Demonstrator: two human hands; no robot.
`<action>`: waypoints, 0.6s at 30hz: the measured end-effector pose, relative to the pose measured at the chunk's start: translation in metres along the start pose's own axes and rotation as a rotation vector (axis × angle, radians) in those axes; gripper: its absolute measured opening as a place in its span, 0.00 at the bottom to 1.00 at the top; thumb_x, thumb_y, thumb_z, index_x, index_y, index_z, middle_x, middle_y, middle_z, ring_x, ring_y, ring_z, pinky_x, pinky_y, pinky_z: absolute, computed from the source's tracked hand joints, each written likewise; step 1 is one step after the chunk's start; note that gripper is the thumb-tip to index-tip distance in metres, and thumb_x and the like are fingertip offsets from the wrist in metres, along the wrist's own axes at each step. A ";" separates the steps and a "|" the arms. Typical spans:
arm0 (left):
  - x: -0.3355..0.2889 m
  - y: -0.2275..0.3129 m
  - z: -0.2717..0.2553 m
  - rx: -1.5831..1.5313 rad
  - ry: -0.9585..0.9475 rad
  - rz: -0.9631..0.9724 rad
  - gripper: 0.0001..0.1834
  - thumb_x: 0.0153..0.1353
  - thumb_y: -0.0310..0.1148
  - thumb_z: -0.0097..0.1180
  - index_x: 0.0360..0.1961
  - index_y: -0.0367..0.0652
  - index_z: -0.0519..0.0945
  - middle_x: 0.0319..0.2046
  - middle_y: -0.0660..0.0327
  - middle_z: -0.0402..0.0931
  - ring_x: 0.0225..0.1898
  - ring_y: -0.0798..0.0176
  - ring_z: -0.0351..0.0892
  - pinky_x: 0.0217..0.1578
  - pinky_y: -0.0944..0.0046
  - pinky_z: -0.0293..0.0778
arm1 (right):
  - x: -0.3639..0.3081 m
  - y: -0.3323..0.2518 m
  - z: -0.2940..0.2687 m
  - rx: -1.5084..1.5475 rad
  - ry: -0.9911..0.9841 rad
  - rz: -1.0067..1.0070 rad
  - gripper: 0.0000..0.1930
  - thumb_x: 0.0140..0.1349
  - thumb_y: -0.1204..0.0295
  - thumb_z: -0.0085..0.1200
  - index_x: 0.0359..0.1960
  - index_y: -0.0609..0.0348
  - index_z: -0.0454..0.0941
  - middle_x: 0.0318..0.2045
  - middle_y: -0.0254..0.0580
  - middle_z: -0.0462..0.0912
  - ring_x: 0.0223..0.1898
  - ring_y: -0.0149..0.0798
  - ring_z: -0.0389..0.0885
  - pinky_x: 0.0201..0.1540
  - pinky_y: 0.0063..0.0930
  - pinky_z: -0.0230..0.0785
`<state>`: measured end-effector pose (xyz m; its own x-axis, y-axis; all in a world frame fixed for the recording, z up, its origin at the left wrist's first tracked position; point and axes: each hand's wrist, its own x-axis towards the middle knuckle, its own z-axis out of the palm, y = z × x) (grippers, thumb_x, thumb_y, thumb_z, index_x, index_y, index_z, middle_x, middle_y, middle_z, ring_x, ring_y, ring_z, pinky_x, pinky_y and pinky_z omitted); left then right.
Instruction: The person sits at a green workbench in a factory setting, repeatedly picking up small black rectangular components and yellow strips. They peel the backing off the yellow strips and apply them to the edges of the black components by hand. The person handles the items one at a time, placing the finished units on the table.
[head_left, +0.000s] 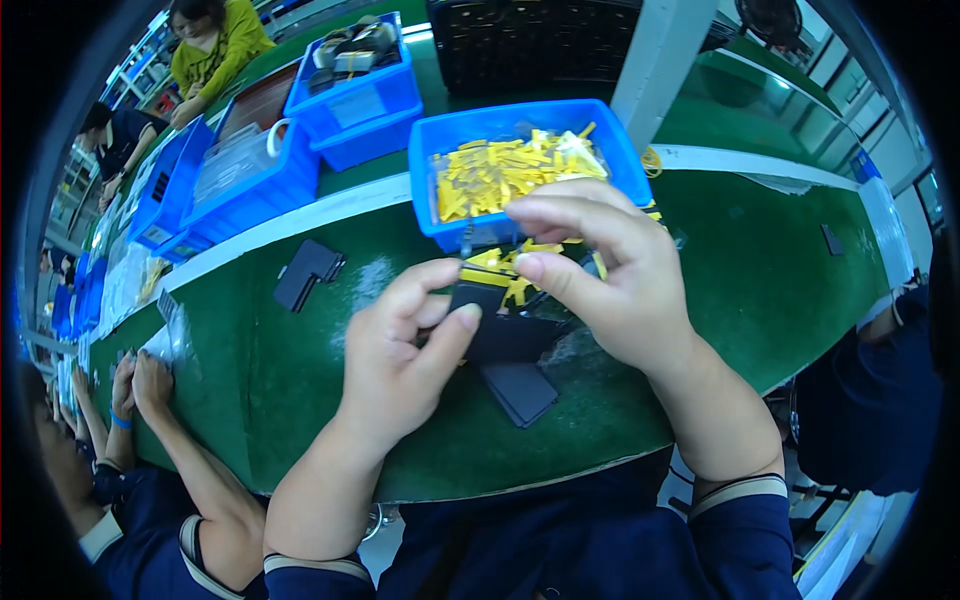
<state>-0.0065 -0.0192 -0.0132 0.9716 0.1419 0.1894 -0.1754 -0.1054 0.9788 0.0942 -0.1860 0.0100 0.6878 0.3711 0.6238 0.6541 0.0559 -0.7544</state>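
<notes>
My left hand (400, 345) pinches a flat black rectangular piece (478, 297) between thumb and fingers, with a yellow strip (484, 275) along its upper edge. Close to the strip's other end is my right hand (625, 275), its thumb and forefinger apart; whether the thumb touches the strip I cannot tell. Loose yellow strips (520, 292) lie behind the held piece. Below my hands, more flat black pieces (520, 393) rest on the green tabletop (440, 450), partly overlapping. Another group of black pieces (308, 274) lies left of my left hand.
A blue bin (420, 170) full of yellow strips stands just beyond my hands. Farther left are blue crates (365, 110) with dark items and a crate (255, 180) with clear sheets. A co-worker's hands (150, 385) work at the left. A small dark piece (831, 240) lies far right.
</notes>
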 end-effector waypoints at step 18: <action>0.000 0.010 0.010 0.407 -0.025 0.141 0.17 0.58 0.24 0.57 0.49 0.38 0.70 0.24 0.59 0.81 0.24 0.70 0.78 0.25 0.71 0.69 | -0.013 -0.008 0.007 -0.538 -0.106 -0.324 0.10 0.42 0.78 0.64 0.28 0.57 0.79 0.26 0.37 0.77 0.33 0.42 0.77 0.43 0.42 0.67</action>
<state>-0.0065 -0.0297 -0.0043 0.9470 0.0755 0.3122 -0.2344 -0.5021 0.8324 0.0776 -0.1847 0.0060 0.4114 0.5052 0.7587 0.9095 -0.2826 -0.3050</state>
